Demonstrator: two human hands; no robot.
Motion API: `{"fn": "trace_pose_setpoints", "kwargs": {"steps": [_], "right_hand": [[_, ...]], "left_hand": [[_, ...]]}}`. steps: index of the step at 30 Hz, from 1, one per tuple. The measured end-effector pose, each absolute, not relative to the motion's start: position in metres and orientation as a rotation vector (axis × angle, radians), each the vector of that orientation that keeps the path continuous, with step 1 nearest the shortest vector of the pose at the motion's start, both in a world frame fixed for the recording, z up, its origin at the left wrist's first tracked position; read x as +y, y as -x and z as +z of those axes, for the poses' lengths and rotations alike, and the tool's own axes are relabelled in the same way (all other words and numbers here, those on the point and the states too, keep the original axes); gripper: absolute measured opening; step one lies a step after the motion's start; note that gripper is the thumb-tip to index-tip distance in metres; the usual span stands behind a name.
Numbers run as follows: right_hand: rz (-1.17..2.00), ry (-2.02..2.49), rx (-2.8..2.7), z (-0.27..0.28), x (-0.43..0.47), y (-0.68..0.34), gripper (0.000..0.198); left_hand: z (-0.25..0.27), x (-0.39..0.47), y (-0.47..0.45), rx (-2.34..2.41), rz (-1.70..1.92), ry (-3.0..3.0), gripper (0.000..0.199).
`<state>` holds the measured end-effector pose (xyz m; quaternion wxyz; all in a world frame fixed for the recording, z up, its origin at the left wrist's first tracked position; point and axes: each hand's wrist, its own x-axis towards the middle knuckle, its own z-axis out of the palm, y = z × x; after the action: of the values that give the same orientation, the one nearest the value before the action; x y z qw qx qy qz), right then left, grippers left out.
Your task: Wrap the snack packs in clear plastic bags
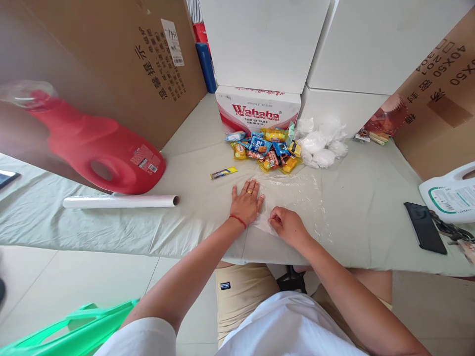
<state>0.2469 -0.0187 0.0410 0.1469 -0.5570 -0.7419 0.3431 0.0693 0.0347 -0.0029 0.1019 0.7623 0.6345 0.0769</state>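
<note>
A thin sheet of clear plastic film [297, 195] lies spread on the cloth-covered table. My left hand [247, 200], with a ring and a red string bracelet, rests flat at the film's left edge, fingers stretched out. Closed in a pinch, my right hand [287, 222] is on the near part of the film; its fingertips are partly hidden. Just beyond my left hand lies a thin yellow-and-black packet [223, 172]. Farther back sits a pile of small wrapped snacks [265, 148], next to several crumpled white plastic bundles [322, 143].
A white-wrapped roll [120, 201] and a large red jug [107, 148] stand left. Behind the snacks is a Wahaha box [260, 111]. At right are a phone [425, 227], keys [445, 225] and a white bottle [451, 193]. Cardboard boxes [111, 59] flank the table.
</note>
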Motion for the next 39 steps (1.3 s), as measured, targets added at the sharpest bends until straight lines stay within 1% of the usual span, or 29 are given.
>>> {"fn": "trace_pose_setpoints", "kwargs": {"steps": [3, 8, 12, 15, 18, 21, 26, 30, 32, 34, 36, 39], "right_hand": [[0.939, 1.349, -2.303, 0.041, -0.024, -0.241, 0.009], [0.575, 1.054, -2.640, 0.026, -0.055, -0.227, 0.013], [0.517, 0.908, -2.699, 0.016, -0.076, -0.221, 0.013], [0.519, 0.850, -2.676, 0.018, -0.080, -0.221, 0.033], [0.559, 0.819, -2.694, 0.020, -0.079, -0.219, 0.054], [0.648, 0.805, -2.692, 0.021, -0.078, -0.218, 0.063], [0.786, 0.738, -2.642, 0.018, -0.075, -0.224, 0.061], [0.868, 0.641, -2.597, 0.016, -0.076, -0.234, 0.053], [0.928, 0.672, -2.493, 0.018, -0.077, -0.234, 0.048], [0.983, 0.809, -2.317, 0.020, -0.076, -0.229, 0.039], [1.026, 1.041, -2.136, 0.023, -0.071, -0.221, 0.027], [0.995, 1.435, -2.094, 0.032, -0.057, -0.205, 0.026]], "left_hand": [[-0.003, 0.035, -0.070, 1.871, 0.231, -2.245, 0.063], [-0.001, 0.036, -0.068, 1.851, 0.270, -2.209, 0.061], [0.002, 0.040, -0.059, 1.814, 0.374, -2.088, 0.055], [0.007, 0.043, -0.052, 1.827, 0.410, -2.019, 0.050], [0.014, 0.042, -0.050, 1.907, 0.458, -2.123, 0.044], [0.018, 0.043, -0.049, 1.997, 0.501, -2.170, 0.042], [0.012, 0.060, -0.043, 1.905, 0.376, -2.107, 0.043], [0.002, 0.074, -0.036, 1.892, 0.464, -2.092, 0.044], [-0.002, 0.077, -0.034, 1.858, 0.539, -2.058, 0.046], [-0.005, 0.079, -0.032, 1.831, 0.616, -2.002, 0.047], [-0.007, 0.079, -0.031, 1.814, 0.690, -1.957, 0.048], [-0.011, 0.075, -0.032, 1.810, 0.787, -1.950, 0.050]]}}
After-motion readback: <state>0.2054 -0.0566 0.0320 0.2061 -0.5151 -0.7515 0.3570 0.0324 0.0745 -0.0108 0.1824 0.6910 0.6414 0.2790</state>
